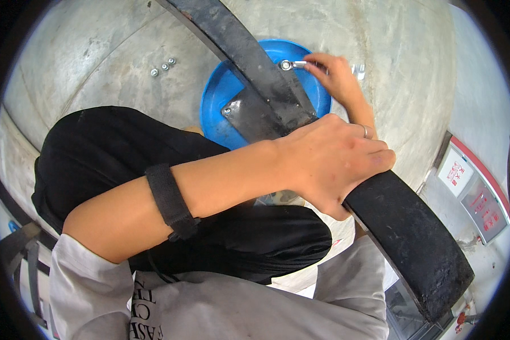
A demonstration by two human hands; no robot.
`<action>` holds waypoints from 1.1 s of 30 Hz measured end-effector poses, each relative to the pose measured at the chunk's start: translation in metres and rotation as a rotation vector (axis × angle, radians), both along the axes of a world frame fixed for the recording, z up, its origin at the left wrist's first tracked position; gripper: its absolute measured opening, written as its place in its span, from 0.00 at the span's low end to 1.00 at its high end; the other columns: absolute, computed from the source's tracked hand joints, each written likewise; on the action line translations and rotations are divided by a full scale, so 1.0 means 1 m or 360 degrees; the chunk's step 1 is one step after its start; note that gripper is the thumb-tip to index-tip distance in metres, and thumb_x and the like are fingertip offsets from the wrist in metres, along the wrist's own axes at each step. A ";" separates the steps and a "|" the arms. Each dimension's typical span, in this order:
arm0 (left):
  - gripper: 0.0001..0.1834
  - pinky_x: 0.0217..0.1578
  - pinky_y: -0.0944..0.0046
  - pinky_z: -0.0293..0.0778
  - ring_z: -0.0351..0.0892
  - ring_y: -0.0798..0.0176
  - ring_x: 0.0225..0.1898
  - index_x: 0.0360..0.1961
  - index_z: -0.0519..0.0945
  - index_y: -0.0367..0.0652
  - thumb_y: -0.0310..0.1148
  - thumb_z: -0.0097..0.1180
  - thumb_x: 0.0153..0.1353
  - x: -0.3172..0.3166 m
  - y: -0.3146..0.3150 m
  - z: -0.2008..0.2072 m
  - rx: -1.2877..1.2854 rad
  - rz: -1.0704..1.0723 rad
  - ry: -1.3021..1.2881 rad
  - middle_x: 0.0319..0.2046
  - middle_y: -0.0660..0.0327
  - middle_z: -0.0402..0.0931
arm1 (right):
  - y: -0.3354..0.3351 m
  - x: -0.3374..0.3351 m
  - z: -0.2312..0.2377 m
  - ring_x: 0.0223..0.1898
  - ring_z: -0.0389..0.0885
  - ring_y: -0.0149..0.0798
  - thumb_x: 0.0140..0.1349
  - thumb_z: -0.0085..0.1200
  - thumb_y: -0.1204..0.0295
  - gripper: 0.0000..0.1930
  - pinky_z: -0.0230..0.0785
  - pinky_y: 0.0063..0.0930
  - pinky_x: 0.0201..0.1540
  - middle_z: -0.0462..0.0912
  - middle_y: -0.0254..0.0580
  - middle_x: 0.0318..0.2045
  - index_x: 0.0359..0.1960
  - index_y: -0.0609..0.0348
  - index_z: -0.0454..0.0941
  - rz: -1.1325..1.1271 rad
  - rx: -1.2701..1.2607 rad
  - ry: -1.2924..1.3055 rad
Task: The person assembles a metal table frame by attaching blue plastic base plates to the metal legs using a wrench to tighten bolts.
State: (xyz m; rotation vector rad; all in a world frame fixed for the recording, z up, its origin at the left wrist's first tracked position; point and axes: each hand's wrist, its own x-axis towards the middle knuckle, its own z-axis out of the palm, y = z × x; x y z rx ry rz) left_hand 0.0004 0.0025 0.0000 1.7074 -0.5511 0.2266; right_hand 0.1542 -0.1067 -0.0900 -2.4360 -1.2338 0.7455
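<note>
A long, curved black metal bar (413, 226) runs from the upper left to the lower right. My left hand (343, 161) is wrapped over its top, fingers closed around it. Beyond the bar, my right hand (334, 76) pinches a shiny wrench (300, 64) between thumb and fingers. The wrench's ring end lies at the bar's far edge, around what looks like a bolt head (285, 65). A dark flat plate (249, 116) joins the bar's near side, with a bolt (228, 111) at its corner. Part of my right forearm is hidden behind my left hand.
Beneath the bar sits a round blue plastic basin or stool (211, 93). Three loose bolts or nuts (165, 66) lie on the grey concrete floor (113, 51) to the left. A red-and-white box (464, 181) stands by the wall at right. My bent legs are close below.
</note>
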 end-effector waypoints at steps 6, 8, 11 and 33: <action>0.28 0.26 0.58 0.71 0.74 0.58 0.35 0.34 0.68 0.40 0.42 0.63 0.30 0.000 0.001 0.000 -0.0029 0.0003 -0.0009 0.31 0.60 0.72 | 0.019 0.017 0.018 0.34 0.72 0.34 0.53 0.53 0.74 0.06 0.52 0.30 0.51 0.79 0.33 0.31 0.33 0.56 0.78 0.0548 0.0089 -0.0302; 0.28 0.26 0.59 0.72 0.74 0.58 0.35 0.34 0.68 0.40 0.42 0.64 0.30 0.000 0.001 0.000 0.0006 0.0005 -0.0014 0.30 0.60 0.72 | 0.015 0.019 0.021 0.34 0.73 0.33 0.53 0.53 0.74 0.06 0.57 0.28 0.48 0.79 0.33 0.31 0.33 0.56 0.78 0.0557 0.0156 -0.0301; 0.29 0.26 0.59 0.72 0.75 0.57 0.34 0.34 0.68 0.39 0.42 0.64 0.30 0.002 0.000 0.003 0.0017 0.0010 -0.0024 0.30 0.60 0.72 | -0.005 0.020 0.025 0.34 0.75 0.29 0.55 0.53 0.75 0.07 0.64 0.23 0.42 0.80 0.34 0.32 0.36 0.59 0.78 -0.0198 0.0579 0.0120; 0.29 0.34 0.58 0.71 0.74 0.55 0.35 0.32 0.68 0.37 0.42 0.63 0.28 0.003 -0.001 0.001 0.0031 0.0011 -0.0058 0.29 0.58 0.72 | -0.016 -0.047 0.004 0.19 0.67 0.22 0.55 0.53 0.72 0.07 0.57 0.17 0.20 0.76 0.33 0.21 0.33 0.63 0.77 -0.1141 0.0034 0.0989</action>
